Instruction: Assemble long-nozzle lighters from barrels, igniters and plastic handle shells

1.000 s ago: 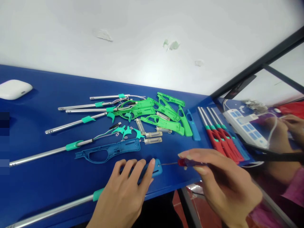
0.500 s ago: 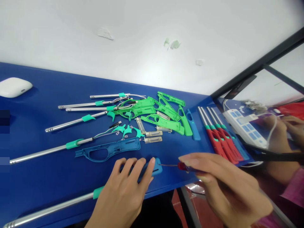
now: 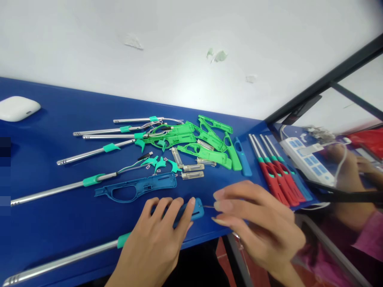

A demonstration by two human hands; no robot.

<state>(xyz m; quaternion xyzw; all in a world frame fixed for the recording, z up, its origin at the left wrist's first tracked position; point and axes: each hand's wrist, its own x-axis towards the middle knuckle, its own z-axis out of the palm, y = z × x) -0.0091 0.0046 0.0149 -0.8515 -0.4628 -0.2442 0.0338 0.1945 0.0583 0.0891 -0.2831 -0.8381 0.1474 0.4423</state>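
Note:
My left hand [image 3: 157,235] presses a blue gas lighter [image 3: 198,209] down near the table's front edge, fingers wrapped over its handle. From under the wrist a silver tube with a green collar [image 3: 123,240] sticks out to the left, seemingly part of that lighter. My right hand [image 3: 259,225] pinches a small screwdriver [image 3: 208,206], its thin shaft pointing left with the tip at the lighter's butt end. The fingers hide the screwdriver's handle. Just beyond my left hand lies an open blue handle half [image 3: 140,187].
Green handle halves [image 3: 206,155], clear fuel tanks [image 3: 192,175] and silver tubes with wires [image 3: 98,154] lie further back. Red lighters [image 3: 277,183] line up at the right by a power strip [image 3: 311,159]. A white case [image 3: 19,108] is far left. Another person's arm [image 3: 348,179] shows right.
My right hand has moved left, closer to the lighter, and its fingers now cover the screwdriver's red handle. My left hand and the lighter stay put.

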